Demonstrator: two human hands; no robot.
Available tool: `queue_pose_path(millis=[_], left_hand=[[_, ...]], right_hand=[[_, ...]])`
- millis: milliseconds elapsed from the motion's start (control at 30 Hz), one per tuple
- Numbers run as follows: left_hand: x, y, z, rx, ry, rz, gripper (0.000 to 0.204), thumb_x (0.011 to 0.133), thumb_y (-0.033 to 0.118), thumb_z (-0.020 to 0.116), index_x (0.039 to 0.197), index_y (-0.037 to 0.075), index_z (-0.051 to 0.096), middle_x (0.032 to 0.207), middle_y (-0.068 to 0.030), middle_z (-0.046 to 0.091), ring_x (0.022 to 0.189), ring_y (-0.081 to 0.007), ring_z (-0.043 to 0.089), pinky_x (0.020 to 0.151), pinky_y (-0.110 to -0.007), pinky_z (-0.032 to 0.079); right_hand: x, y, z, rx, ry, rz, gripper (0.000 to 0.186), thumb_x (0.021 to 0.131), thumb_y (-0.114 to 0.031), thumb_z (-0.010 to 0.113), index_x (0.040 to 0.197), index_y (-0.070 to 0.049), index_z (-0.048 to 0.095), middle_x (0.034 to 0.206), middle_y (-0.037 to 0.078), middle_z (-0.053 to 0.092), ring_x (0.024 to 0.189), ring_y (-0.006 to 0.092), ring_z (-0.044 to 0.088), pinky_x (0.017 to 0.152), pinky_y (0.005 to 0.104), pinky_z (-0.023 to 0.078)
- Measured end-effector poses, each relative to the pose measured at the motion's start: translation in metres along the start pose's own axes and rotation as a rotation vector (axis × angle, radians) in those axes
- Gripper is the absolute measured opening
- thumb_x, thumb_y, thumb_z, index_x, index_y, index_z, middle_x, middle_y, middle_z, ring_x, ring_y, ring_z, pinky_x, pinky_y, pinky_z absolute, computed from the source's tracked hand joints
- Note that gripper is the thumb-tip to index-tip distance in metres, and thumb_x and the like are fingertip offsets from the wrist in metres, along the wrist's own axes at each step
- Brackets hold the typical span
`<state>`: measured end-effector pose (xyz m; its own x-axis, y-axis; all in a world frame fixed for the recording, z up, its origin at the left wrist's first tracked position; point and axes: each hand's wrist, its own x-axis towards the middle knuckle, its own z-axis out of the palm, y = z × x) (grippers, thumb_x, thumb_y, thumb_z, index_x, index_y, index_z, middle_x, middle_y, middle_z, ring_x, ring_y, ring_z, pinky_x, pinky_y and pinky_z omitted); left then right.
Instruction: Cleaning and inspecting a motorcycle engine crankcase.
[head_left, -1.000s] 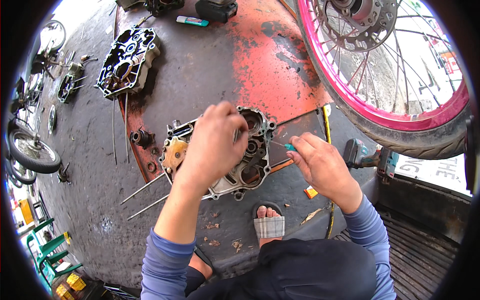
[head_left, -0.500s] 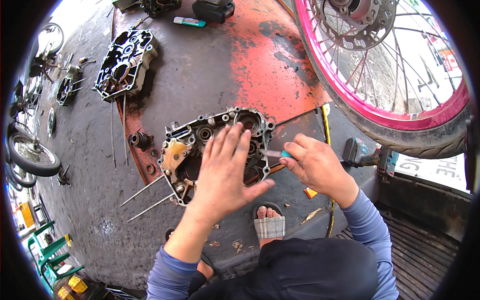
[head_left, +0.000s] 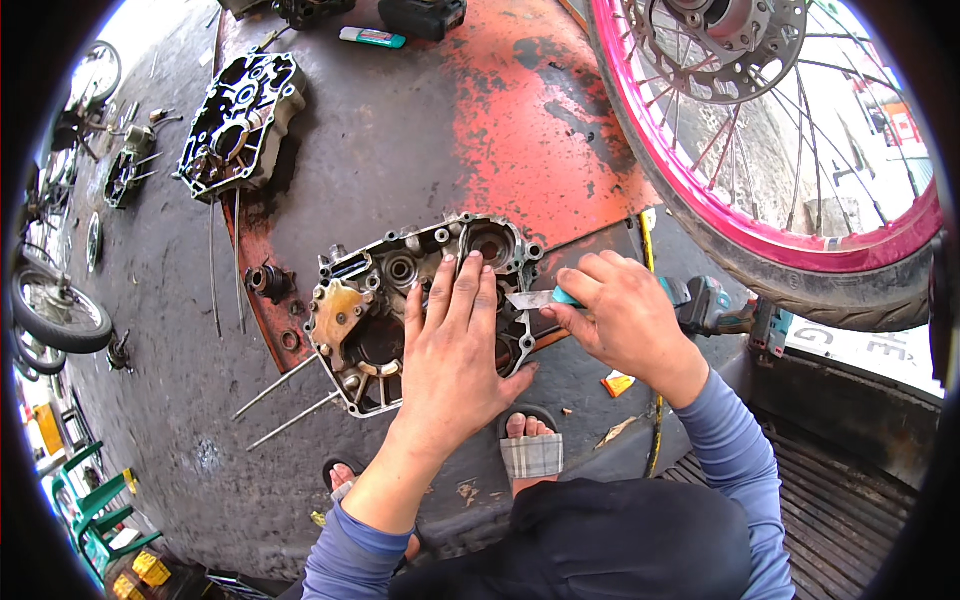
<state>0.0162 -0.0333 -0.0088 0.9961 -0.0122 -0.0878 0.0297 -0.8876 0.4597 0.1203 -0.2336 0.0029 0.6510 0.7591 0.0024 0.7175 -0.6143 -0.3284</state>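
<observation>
A motorcycle engine crankcase half (head_left: 385,385) lies on the metal sheet in front of me, its hollow side up, with two long studs sticking out at its lower left. My left hand (head_left: 450,335) rests flat over its middle, fingers stretched and holding nothing, and hides part of the inside. In my right hand (head_left: 625,315) is a teal-handled utility knife (head_left: 530,299). Its blade points left and meets the crankcase's right rim, just beside my left fingers. A tan plate (head_left: 338,318) sits in the casing's left part.
Another crankcase half (head_left: 245,120) lies at the upper left, near a small dark gear part (head_left: 270,282) and a ring (head_left: 290,340). A pink-rimmed wheel (head_left: 760,245) stands at right, beside a teal cordless power tool (head_left: 715,308). A teal-and-white tube (head_left: 372,38) lies at the far side.
My left hand has come down flat onto the crankcase, its fingers closer together. My right hand has shifted slightly, bringing the blade onto the rim. The view has moved a little.
</observation>
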Motion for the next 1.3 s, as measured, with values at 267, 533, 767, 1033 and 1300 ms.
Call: queue_pose_path(millis=[267, 533, 767, 1033, 1300], left_hand=[[0.002, 0.0, -0.002, -0.027, 0.001, -0.003, 0.106, 0.066, 0.041, 0.092, 0.151, -0.004, 0.049, 0.163, -0.0166, 0.043, 0.156, -0.0362, 0.033, 0.128, -0.051, 0.024], [0.002, -0.001, -0.001, -0.045, 0.008, -0.013, 0.106, 0.064, 0.04, 0.093, 0.151, -0.003, 0.05, 0.162, -0.0166, 0.045, 0.155, -0.0361, 0.034, 0.127, -0.053, 0.026], [0.0, 0.0, 0.001, -0.062, 0.056, -0.035, 0.102, 0.061, 0.036, 0.093, 0.147, -0.005, 0.055, 0.161, -0.0181, 0.045, 0.151, -0.0392, 0.039, 0.124, -0.053, 0.031], [0.0, 0.0, 0.002, -0.018, 0.081, -0.002, 0.098, 0.061, 0.034, 0.09, 0.144, -0.006, 0.058, 0.156, -0.0195, 0.052, 0.145, -0.0408, 0.046, 0.122, -0.052, 0.035], [0.0, 0.004, 0.0, 0.046, 0.038, -0.011, 0.095, 0.067, 0.04, 0.09, 0.146, -0.003, 0.059, 0.158, -0.0176, 0.05, 0.147, -0.0401, 0.045, 0.123, -0.055, 0.033]], right_hand=[[-0.002, -0.016, 0.005, -0.058, 0.021, 0.109, 0.031, 0.095, -0.034, 0.074, 0.113, -0.009, 0.071, 0.089, 0.01, 0.061, 0.087, 0.0308, 0.065, 0.074, 0.0452, 0.051], [-0.001, -0.026, 0.011, -0.074, 0.029, 0.184, 0.031, 0.098, -0.033, 0.071, 0.115, -0.007, 0.068, 0.094, 0.009, 0.061, 0.092, 0.0296, 0.064, 0.078, 0.0454, 0.049], [-0.004, -0.04, 0.017, -0.037, 0.038, 0.279, 0.026, 0.1, -0.033, 0.07, 0.102, -0.007, 0.066, 0.091, 0.011, 0.062, 0.085, 0.0315, 0.068, 0.071, 0.0462, 0.055], [0.01, -0.042, 0.018, -0.076, 0.02, 0.326, 0.03, 0.102, -0.037, 0.067, 0.1, -0.007, 0.067, 0.086, 0.012, 0.063, 0.074, 0.0327, 0.072, 0.062, 0.045, 0.057], [0.019, -0.039, 0.017, -0.059, 0.032, 0.29, 0.031, 0.102, -0.037, 0.067, 0.098, -0.006, 0.068, 0.088, 0.012, 0.065, 0.075, 0.0337, 0.073, 0.063, 0.0449, 0.058]])
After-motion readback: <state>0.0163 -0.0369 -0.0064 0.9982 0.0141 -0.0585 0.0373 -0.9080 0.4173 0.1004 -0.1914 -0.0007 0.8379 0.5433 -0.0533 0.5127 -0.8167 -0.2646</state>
